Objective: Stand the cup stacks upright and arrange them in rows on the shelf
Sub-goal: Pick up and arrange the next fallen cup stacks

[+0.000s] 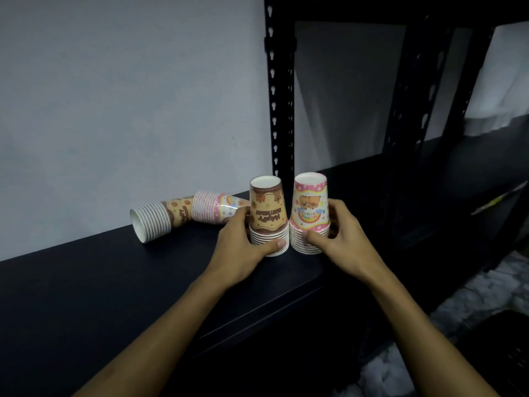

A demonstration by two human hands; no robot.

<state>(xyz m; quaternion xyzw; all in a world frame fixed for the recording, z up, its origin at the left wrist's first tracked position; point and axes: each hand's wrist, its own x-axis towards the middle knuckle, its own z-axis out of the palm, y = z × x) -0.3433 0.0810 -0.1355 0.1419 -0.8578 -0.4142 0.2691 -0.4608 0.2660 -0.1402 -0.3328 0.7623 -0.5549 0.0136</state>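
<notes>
Two stacks of paper cups stand upside down and side by side on the black shelf point(114, 282). My left hand point(243, 245) grips the brown stack point(268, 213) around its lower rims, thumb in front. The pink stack point(310, 210) stands just to its right, gripped low by my right hand point(337, 242). Behind them to the left, a second brown stack point(160, 222) and a second pink stack point(213, 206) lie on their sides against the wall.
A white wall runs along the shelf's back. A black slotted upright post point(280, 96) stands right behind the two standing stacks. Further black shelving point(429, 167) extends to the right, with pale floor below.
</notes>
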